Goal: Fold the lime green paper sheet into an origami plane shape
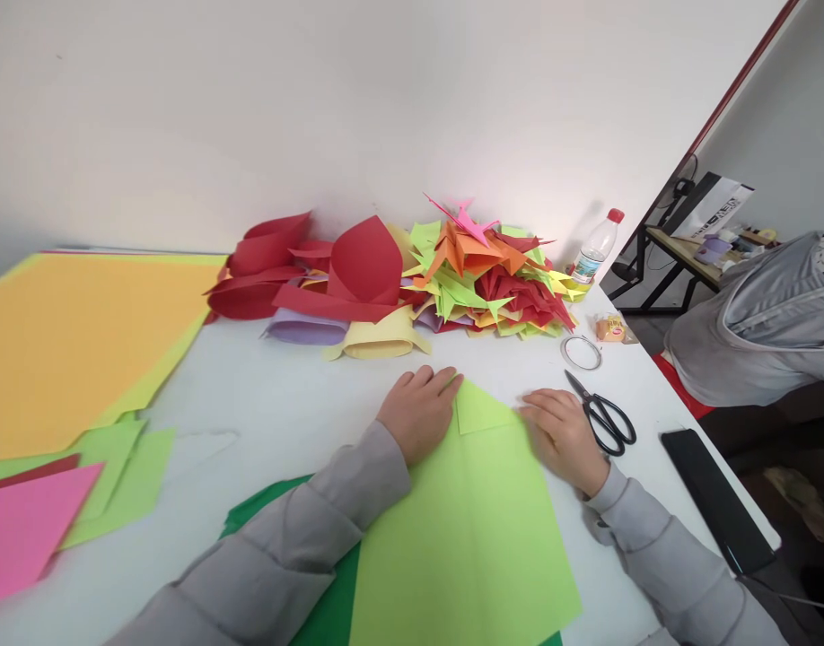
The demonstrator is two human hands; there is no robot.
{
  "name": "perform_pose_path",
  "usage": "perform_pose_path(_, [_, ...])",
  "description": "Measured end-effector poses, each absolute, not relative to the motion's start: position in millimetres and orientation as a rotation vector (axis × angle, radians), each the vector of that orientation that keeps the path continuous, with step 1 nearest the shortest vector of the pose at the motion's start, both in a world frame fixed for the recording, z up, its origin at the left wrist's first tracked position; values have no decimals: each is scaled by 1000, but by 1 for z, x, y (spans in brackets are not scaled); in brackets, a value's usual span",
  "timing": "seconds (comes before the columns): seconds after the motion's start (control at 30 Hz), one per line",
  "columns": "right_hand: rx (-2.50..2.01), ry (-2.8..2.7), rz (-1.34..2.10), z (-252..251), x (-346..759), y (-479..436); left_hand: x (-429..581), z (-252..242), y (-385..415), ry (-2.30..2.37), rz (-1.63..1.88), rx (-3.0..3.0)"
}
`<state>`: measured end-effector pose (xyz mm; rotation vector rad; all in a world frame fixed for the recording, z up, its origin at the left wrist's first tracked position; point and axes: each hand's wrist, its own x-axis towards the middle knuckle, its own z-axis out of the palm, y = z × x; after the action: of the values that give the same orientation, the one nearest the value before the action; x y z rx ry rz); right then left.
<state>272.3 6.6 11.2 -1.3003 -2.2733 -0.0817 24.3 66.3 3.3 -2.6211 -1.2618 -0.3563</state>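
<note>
A large light green sheet of paper (472,529) lies on the table in front of me, with its upper right corner folded over into a flap (483,411). My left hand (422,413) is closed at the sheet's upper left edge, fingertips at the top beside the flap. At the flap's right end, my right hand (564,435) has its fingers drawn together against the paper's edge. Dark green paper (337,592) shows partly from underneath. Black-handled scissors (607,417) lie just beyond my right hand.
Red paper shapes (368,265) and a heap of folded paper stars (486,278) line the wall. Orange sheets (95,341) and a pink sheet (39,529) lie left. At right are a bottle (592,251), a tape roll (582,353), a wrapped snack (612,328), a phone (714,498) and another person's sleeve (775,314).
</note>
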Motion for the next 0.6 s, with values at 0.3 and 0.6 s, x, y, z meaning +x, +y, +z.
perform_pose_path(0.3, [-1455, -2617, 53, 9, 225, 18, 24, -12, 70, -1239, -334, -2742])
perform_pose_path(0.6, [-1474, -2641, 28, 6, 224, 18, 21, -11, 65, -1296, -287, -2782])
